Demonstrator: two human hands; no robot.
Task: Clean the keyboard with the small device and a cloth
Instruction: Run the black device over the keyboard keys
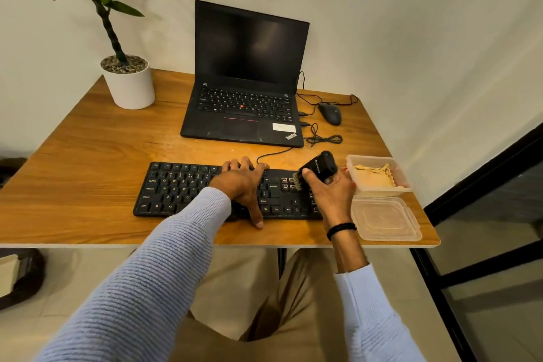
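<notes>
The wooden table [88, 161] carries all items. An open black laptop [246, 79] with a dark screen stands beyond both hands, against the wall. A potted plant [129, 82] in a white pot sits far left of the grip, at the table's back corner.

The black keyboard [182, 188] lies flat near the front edge — directly under both hands. Its cable runs from the rear edge toward the laptop.

The left hand [244, 185] rests spread on the keyboard's middle section, fingers over the rear rows and thumb reaching past the front edge onto the table. It presses flat; it grasps nothing.

The right hand [332, 191] is clamped around the small device [320, 167], a black handheld unit. Its bristle end points left and down — onto the keys at the keyboard's right section, between the two hands.

Just right of the gripping hand stands a clear plastic container [379, 189] holding a yellowish cloth [373, 176]. The container's lid [385, 219] lies flat on the table below it, beside the right wrist, which wears a black band [340, 229].

A black mouse [330, 113] sits beyond the grip, to the right of the laptop, with loose cables nearby.
</notes>
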